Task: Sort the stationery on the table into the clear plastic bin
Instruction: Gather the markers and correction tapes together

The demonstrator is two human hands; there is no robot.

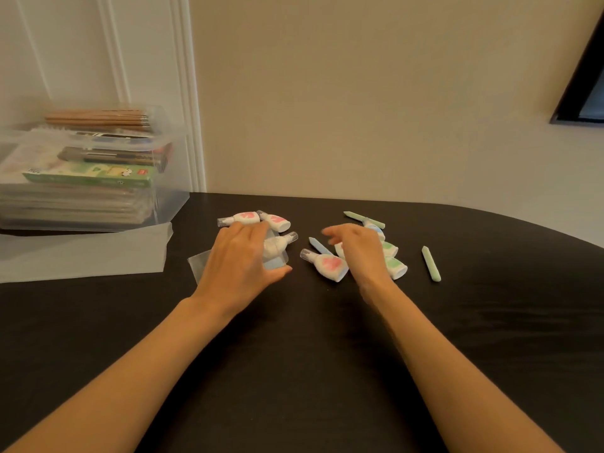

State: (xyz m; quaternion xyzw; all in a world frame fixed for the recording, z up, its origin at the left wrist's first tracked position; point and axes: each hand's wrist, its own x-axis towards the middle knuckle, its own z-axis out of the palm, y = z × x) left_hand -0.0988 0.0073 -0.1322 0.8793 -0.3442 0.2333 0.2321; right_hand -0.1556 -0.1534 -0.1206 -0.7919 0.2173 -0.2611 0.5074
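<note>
— On the black table (pixel 457 338), far left corner?
— Clear plastic bin (pixel 171 204); flat clear sheet (pixel 81 256) just in front.
— Toward the middle?
— Clear packet (pixel 200 261). Two pink-marked tubes (pixel 248 218) behind it, touching. Another pink tube (pixel 328 264) nearer, blue stick (pixel 318 246) beside, green-marked tubes (pixel 397 266) rightward. Green stick (pixel 431 263) rightmost, apart.

The scene is lit softly and evenly, and only faint shadows are cast on the dark table (pixel 457 322). The right hand (pixel 356 246) is blurred, and the table's far edge is bowed by wide-angle distortion.
</note>
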